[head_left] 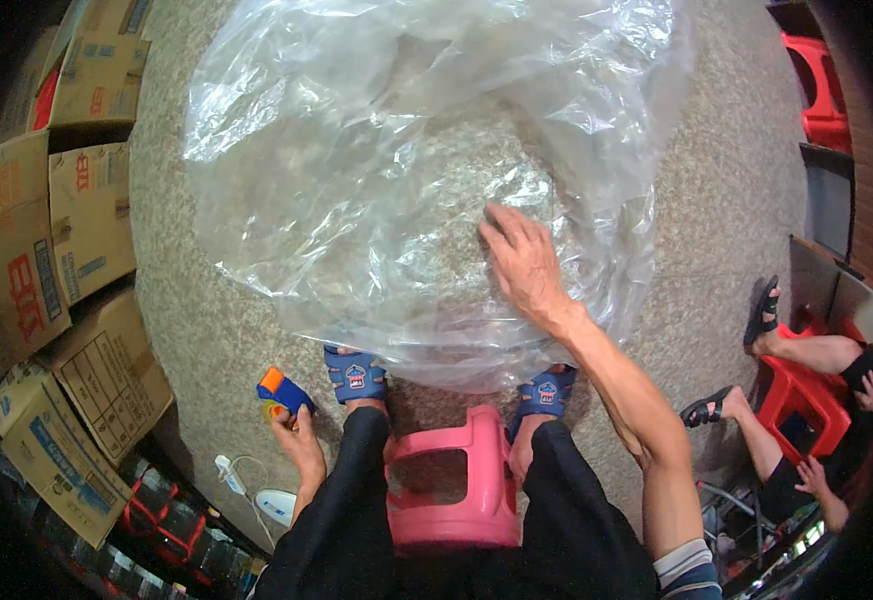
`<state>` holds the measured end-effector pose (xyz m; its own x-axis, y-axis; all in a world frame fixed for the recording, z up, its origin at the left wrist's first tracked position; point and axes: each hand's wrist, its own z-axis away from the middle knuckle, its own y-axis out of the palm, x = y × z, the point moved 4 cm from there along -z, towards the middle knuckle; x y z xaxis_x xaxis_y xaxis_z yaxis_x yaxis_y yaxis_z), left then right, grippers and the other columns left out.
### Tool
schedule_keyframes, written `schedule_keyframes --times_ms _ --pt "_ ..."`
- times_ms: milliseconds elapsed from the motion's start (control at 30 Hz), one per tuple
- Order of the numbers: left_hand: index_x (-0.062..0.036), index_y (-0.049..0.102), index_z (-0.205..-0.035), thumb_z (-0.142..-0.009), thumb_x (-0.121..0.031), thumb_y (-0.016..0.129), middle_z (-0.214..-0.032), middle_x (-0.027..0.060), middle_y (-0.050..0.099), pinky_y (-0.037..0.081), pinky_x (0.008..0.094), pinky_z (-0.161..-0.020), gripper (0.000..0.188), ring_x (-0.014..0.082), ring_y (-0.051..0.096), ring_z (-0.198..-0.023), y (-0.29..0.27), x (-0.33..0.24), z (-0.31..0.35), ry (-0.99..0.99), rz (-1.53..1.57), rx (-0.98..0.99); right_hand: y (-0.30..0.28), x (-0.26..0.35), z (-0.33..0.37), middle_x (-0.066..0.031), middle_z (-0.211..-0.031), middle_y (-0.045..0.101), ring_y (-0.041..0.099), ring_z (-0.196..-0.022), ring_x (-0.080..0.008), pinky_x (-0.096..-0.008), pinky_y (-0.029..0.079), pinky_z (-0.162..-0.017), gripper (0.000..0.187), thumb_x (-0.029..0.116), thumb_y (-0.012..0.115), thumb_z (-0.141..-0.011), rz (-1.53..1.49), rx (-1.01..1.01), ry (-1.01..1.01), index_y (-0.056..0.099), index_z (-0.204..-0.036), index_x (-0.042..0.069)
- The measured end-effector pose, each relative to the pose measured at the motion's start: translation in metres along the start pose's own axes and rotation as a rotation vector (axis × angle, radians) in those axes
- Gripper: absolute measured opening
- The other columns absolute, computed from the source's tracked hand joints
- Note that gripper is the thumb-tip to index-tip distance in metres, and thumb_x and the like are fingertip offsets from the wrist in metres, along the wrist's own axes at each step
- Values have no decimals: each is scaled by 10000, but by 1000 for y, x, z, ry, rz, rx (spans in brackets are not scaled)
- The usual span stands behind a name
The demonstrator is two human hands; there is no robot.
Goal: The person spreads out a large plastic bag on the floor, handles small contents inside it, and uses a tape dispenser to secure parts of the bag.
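A large clear plastic bag or sheet (307,200) lies crumpled and spread over the floor in front of me. Its near edge reaches my blue sandals (356,376). My right hand (525,262) rests on the plastic right of its middle, fingers stretched out and slightly bent, gripping nothing. Low at the left, beside my leg, my left hand (302,445) is closed on a blue and orange tape dispenser (287,392) with a yellowish roll at its side. The fingers are partly hidden by the dispenser.
A pink plastic stool (495,480) stands between my legs. Cardboard boxes (97,220) are stacked at the left. A white plug and cable (232,475) lie near my left arm. At the right, another person's legs (817,352) are beside a red stool (792,400).
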<state>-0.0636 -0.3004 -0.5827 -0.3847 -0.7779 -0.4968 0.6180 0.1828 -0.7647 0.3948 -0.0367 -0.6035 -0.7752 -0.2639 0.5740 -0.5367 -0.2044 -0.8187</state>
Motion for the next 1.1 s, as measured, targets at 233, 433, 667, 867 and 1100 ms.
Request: schedule_keyframes --times_ms 233,433,667,867,1100 --pt "27 604 -1187 -978 -237 734 -1073 95 656 478 355 -901 361 176 600 -982 10 8 -31 -192 -25 66 -5 -23 1 -168 -1389 617 567 -1297 -352 -466 434 -1083 416 -86 598 -846 -118 -94 54 682 -1232 43" --pt "12 619 -1298 -1029 -383 644 -1145 57 679 471 335 -976 478 160 609 -1028 -43 -23 -21 -228 191 79 -38 -3 18 -162 -1181 712 686 -1059 -310 -360 529 -918 266 -6 585 -951 -550 -199 379 702 -1190 8" --pt "33 687 -1149 -1016 -401 646 -979 -22 679 478 265 -788 455 72 594 -866 -51 -256 10 120 125 756 -17 77 5 -25 -1180 716 624 -964 -106 -289 515 -854 363 266 601 -1072 -1277 230 550 644 -1352 39" --pt "1 685 -1018 -960 -298 686 -1016 116 663 419 403 -1010 304 274 586 -1069 29 -327 18 483 -31 1117 -24 90 1 -60 -1297 662 603 -1045 -138 -276 476 -882 602 506 506 -1080 -1455 434 572 580 -1435 25" --pt "-6 691 -1036 -983 -345 663 -998 124 676 387 432 -1056 344 288 595 -1065 52 -335 26 606 -82 1099 -29 82 7 -30 -1149 696 607 -953 -108 -257 465 -839 508 451 566 -1067 -1491 451 571 668 -1307 15"
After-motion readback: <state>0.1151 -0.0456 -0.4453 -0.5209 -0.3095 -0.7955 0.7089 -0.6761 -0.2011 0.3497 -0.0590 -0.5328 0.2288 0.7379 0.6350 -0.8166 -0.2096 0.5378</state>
